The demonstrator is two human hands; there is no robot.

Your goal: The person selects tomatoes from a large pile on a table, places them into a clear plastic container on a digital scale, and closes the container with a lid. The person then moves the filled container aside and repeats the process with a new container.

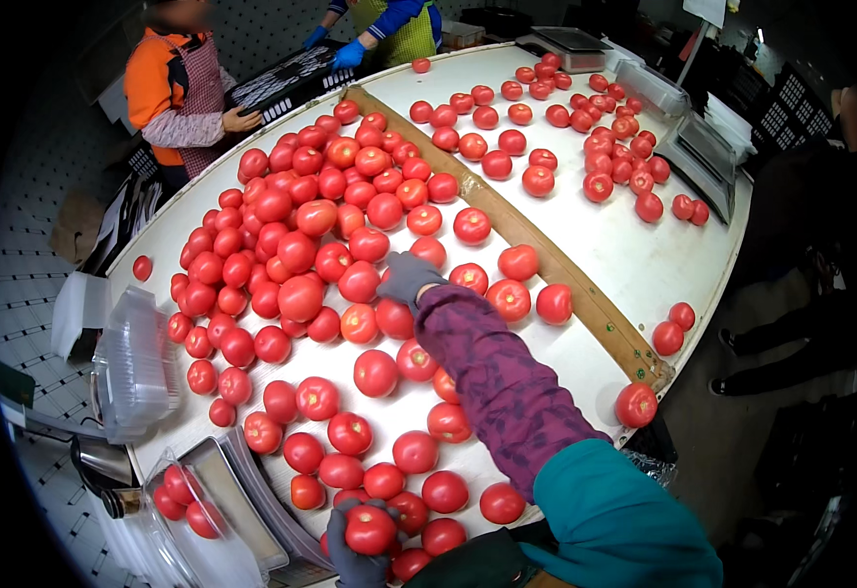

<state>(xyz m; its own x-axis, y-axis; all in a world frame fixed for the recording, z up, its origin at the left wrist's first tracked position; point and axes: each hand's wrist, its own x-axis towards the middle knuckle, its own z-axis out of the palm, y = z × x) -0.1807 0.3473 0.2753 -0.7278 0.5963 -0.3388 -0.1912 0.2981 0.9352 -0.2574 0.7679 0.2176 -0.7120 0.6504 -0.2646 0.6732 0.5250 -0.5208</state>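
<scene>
My left hand, in a grey glove, grips a red tomato at the near edge of the white table. Stretched out over the table, my right hand wears the same kind of glove, below a purple patterned sleeve. It is at the right side of a big heap of tomatoes, close against several of them. Its fingertips are hidden, so whether it holds one is unclear. Loose tomatoes lie between my two hands.
A wooden divider crosses the table, with more tomatoes beyond it. On the left are a scale, clear plastic boxes and an open box with three tomatoes. Two people handle a black crate across the table.
</scene>
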